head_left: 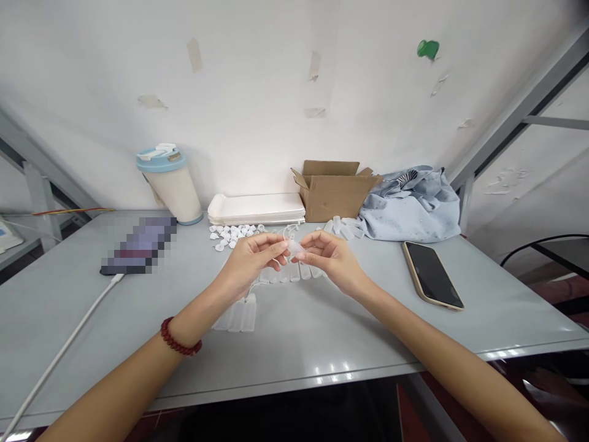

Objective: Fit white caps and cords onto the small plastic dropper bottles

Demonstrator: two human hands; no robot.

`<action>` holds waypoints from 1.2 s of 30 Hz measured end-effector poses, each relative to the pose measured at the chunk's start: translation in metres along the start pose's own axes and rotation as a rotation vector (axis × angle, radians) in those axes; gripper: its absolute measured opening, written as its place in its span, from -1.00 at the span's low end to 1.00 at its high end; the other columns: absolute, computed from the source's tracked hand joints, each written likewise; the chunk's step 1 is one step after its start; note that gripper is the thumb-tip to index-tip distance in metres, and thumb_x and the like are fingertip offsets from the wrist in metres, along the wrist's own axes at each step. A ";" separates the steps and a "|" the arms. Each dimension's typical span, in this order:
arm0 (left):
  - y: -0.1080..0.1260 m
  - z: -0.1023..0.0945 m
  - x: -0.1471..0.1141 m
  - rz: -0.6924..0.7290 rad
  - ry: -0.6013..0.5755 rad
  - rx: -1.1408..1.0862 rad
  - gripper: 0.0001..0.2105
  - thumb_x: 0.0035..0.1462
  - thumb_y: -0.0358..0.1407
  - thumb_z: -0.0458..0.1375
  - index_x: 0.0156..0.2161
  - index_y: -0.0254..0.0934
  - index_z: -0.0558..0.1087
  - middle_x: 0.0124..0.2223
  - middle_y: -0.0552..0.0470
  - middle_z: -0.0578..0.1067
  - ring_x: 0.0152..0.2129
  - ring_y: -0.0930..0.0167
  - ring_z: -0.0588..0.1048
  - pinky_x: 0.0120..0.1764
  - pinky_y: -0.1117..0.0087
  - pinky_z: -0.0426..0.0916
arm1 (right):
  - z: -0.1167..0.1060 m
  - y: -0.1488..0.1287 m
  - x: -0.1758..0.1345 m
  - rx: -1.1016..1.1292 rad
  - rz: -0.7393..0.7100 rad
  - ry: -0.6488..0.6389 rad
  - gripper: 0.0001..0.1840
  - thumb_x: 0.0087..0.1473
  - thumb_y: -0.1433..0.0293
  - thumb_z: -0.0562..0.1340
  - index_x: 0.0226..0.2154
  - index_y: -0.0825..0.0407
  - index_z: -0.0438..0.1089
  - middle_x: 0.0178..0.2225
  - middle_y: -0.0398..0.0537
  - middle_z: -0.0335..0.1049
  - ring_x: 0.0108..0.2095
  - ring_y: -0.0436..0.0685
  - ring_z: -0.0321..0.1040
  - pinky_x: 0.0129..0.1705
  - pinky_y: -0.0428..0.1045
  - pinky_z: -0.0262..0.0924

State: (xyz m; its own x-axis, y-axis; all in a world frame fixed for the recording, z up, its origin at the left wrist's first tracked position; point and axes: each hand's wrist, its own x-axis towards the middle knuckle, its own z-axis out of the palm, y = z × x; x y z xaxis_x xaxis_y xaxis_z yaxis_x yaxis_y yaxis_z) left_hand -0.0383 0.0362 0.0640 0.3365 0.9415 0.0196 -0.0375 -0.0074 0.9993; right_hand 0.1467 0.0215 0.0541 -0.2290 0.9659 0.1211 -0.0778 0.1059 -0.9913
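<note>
My left hand (262,253) and my right hand (332,256) meet above the middle of the grey table. Between their fingertips is a small translucent white plastic piece (295,247), pinched from both sides. A thin white cord (289,230) loops up beside it; where the cord ends is hidden by my fingers. Beneath my hands lies a row of clear plastic sleeves (294,272). More sleeves with a cord (248,313) lie nearer me, partly behind my left wrist. Small white caps (225,235) are heaped behind my left hand, and loose translucent pieces (343,227) behind my right.
Along the wall stand a tumbler (175,187), a stack of white envelopes (257,209), an open cardboard box (338,196) and a bundled blue cloth (414,212). A phone (432,275) lies right; a blurred device (140,245) with a white cable (64,350) lies left.
</note>
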 end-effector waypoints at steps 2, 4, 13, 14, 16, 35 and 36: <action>0.003 0.001 -0.001 0.008 0.004 0.060 -0.81 0.02 -0.18 0.26 -0.32 -0.28 0.52 -0.41 0.05 0.49 -0.49 0.46 0.42 -0.40 0.43 0.34 | 0.000 0.001 0.000 0.005 -0.004 -0.021 -0.64 -0.16 0.26 0.41 -0.34 0.03 0.31 -0.36 -0.12 0.44 -0.34 0.10 0.47 -0.27 0.03 0.29; 0.005 0.002 -0.002 0.014 -0.004 0.105 -0.81 0.02 -0.18 0.25 -0.33 -0.28 0.52 -0.42 0.06 0.49 -0.50 0.47 0.41 -0.41 0.44 0.33 | 0.000 0.003 0.000 0.005 -0.010 -0.029 -0.64 -0.15 0.28 0.41 -0.32 0.03 0.31 -0.34 -0.13 0.41 -0.36 0.10 0.47 -0.29 0.02 0.29; 0.003 -0.001 -0.002 0.024 -0.055 0.329 -0.75 0.05 -0.11 0.20 -0.34 -0.27 0.53 -0.46 0.07 0.48 -0.55 0.47 0.37 -0.44 0.45 0.31 | 0.006 0.009 -0.005 -0.103 -0.049 -0.075 -0.64 -0.03 0.29 0.33 -0.13 -0.02 0.37 -0.29 -0.11 0.39 -0.37 0.07 0.47 -0.26 0.04 0.33; 0.003 -0.001 -0.002 0.027 -0.059 0.352 -0.75 0.05 -0.11 0.20 -0.35 -0.27 0.53 -0.47 0.07 0.48 -0.55 0.46 0.38 -0.45 0.46 0.31 | 0.007 0.010 -0.005 -0.103 -0.052 -0.090 -0.64 -0.02 0.29 0.32 -0.12 -0.03 0.37 -0.28 -0.11 0.40 -0.37 0.08 0.47 -0.23 0.05 0.34; 0.002 0.000 -0.002 0.033 -0.077 0.381 -0.76 0.06 -0.12 0.18 -0.36 -0.28 0.53 -0.49 0.07 0.48 -0.55 0.46 0.39 -0.46 0.47 0.31 | 0.008 0.012 -0.006 -0.095 -0.048 -0.102 -0.63 -0.01 0.28 0.32 -0.11 -0.03 0.37 -0.26 -0.09 0.42 -0.35 0.08 0.48 -0.19 0.07 0.34; -0.002 0.002 -0.004 0.081 -0.013 0.506 -0.73 0.06 -0.09 0.18 -0.47 -0.27 0.46 -0.49 0.07 0.48 -0.59 0.44 0.42 -0.52 0.46 0.28 | 0.010 0.022 -0.004 -0.249 -0.098 0.022 -0.70 -0.06 0.30 0.33 -0.22 0.01 0.40 -0.34 -0.07 0.48 -0.31 0.11 0.43 -0.25 0.05 0.34; -0.001 0.002 -0.004 0.080 -0.016 0.505 -0.73 0.05 -0.09 0.18 -0.47 -0.28 0.46 -0.49 0.07 0.48 -0.60 0.44 0.42 -0.53 0.46 0.27 | 0.010 0.022 -0.004 -0.257 -0.109 0.024 -0.71 -0.06 0.30 0.33 -0.22 0.00 0.40 -0.34 -0.08 0.47 -0.31 0.11 0.43 -0.25 0.05 0.33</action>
State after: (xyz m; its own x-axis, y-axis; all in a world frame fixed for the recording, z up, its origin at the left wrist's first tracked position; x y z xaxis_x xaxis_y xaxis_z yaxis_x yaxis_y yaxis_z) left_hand -0.0375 0.0312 0.0627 0.3654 0.9262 0.0932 0.3944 -0.2447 0.8857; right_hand 0.1362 0.0174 0.0325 -0.2097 0.9505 0.2293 0.1489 0.2628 -0.9533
